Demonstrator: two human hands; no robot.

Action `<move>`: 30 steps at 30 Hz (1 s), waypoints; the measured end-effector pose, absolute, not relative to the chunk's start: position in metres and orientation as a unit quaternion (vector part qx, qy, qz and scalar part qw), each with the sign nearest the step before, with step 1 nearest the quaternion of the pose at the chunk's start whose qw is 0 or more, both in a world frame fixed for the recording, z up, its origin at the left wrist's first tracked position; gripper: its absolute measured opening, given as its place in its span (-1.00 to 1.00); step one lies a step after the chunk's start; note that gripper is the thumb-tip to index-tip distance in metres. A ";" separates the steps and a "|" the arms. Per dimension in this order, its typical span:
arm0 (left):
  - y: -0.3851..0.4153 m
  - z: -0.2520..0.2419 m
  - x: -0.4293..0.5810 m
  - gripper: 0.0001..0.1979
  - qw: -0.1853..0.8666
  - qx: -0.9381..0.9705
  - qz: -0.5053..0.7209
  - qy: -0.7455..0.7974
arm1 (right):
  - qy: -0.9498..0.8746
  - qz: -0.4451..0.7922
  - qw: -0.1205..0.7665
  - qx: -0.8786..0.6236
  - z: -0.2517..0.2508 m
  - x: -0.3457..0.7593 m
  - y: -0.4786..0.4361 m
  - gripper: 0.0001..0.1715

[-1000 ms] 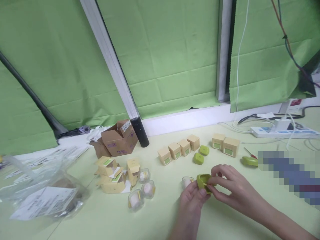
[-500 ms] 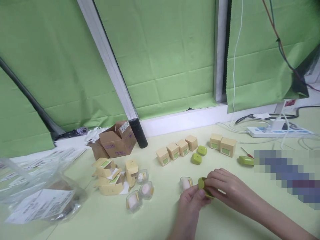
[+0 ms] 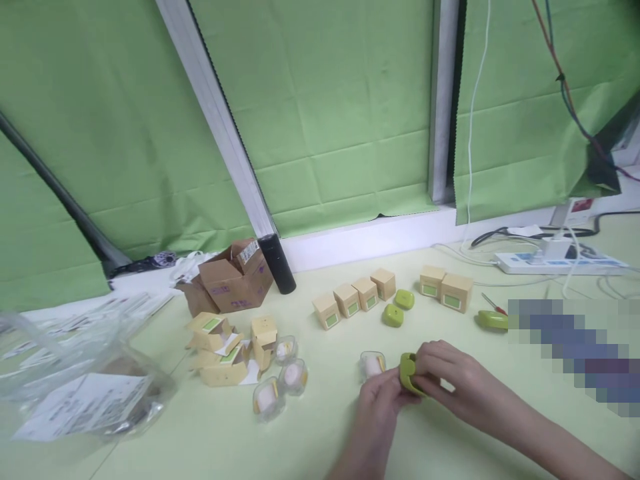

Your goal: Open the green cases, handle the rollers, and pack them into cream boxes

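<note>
Low over the table, both hands grip a small olive-green rounded case [image 3: 407, 369] with an opening in it. My left hand [image 3: 379, 400] pinches its near left side; my right hand [image 3: 453, 373] has its fingers curled over the right side and partly hides it. Just behind the left fingers is a clear plastic container [image 3: 371, 363] with a pale round item and a yellow strip inside. Farther back lie two similar green pieces, one green piece [image 3: 404, 299] and a nearer one [image 3: 393, 316]. To the right rests another green case [image 3: 492, 321], beside a red-handled thin tool [image 3: 497, 309].
Several small cardboard boxes [image 3: 326, 312] stand in a row behind, with two more boxes [image 3: 456, 293] to the right. At left are opened boxes [image 3: 223, 373], clear containers [image 3: 293, 377], a brown carton [image 3: 235, 287], a black cylinder [image 3: 277, 265] and a plastic bag [image 3: 125, 387]. A power strip [image 3: 515, 263] lies back right.
The green case has turned a little in my hands and shows more of its opening. My right hand has shifted slightly; the things on the table stay put.
</note>
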State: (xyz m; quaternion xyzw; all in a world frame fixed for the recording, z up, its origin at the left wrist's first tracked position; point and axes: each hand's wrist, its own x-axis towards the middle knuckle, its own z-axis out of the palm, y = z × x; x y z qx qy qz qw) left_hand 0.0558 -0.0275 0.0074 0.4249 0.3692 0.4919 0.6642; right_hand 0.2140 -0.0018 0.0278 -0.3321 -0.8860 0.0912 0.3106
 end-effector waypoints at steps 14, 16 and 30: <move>-0.024 0.007 0.049 -0.64 0.560 0.490 0.561 0.362 | -0.798 0.295 0.364 -0.378 0.038 0.215 -0.013 -0.33; -0.022 0.005 0.047 -0.63 0.546 0.500 0.562 0.368 | -0.805 0.280 0.378 -0.363 0.037 0.212 -0.016 -0.46; -0.032 0.042 0.017 -0.63 0.702 0.326 0.608 0.177 | -0.810 0.294 0.430 -0.268 0.063 0.174 0.025 -0.57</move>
